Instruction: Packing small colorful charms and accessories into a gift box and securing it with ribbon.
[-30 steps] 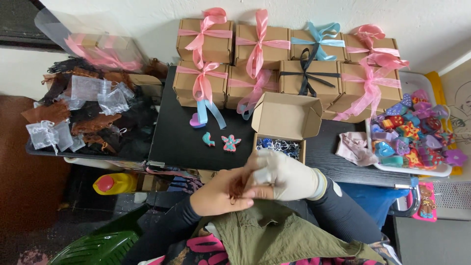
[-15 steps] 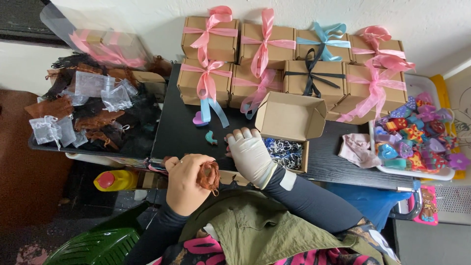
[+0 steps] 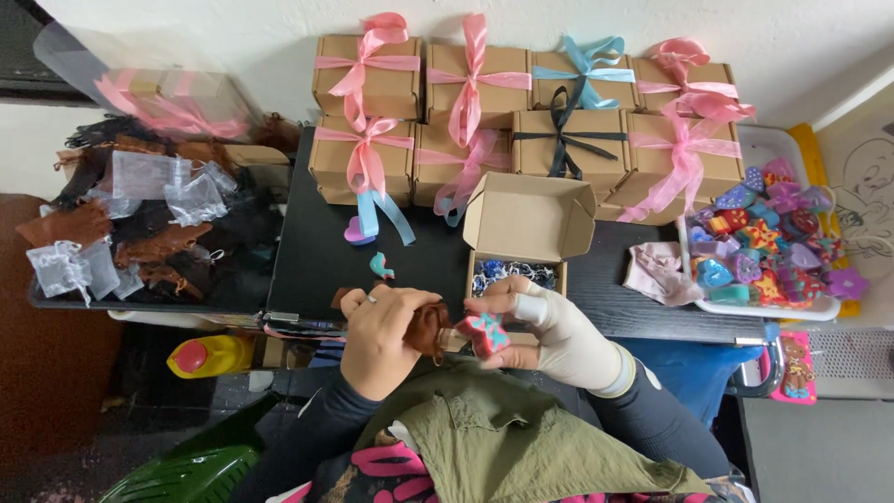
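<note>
- Brown pouch (image 3: 430, 328) gripped in fingers of left hand (image 3: 380, 337), at near edge of table (image 3: 307, 261), just in front of open box (image 3: 517, 244).
- Star-shaped piece (image 3: 488, 333), pink with teal centre, pinched in fingers of right hand (image 3: 549, 328); hand wrapped in pale bandage; piece touching or almost touching pouch, cannot tell which.
- Open box: lid tipped back, blue and white shredded paper (image 3: 507, 274) inside.
- Left of open box: small teal piece (image 3: 381, 266); farther left, heart-shaped piece (image 3: 358, 231).
- Behind open box: stacked closed boxes (image 3: 521, 102) tied with pink, blue and black ribbons.
- Right of open box: pink cloth (image 3: 657, 273), then white tray (image 3: 759, 307) of coloured pieces.
- Far left of open box: heap of brown, black and sheer pouches (image 3: 140, 224).
</note>
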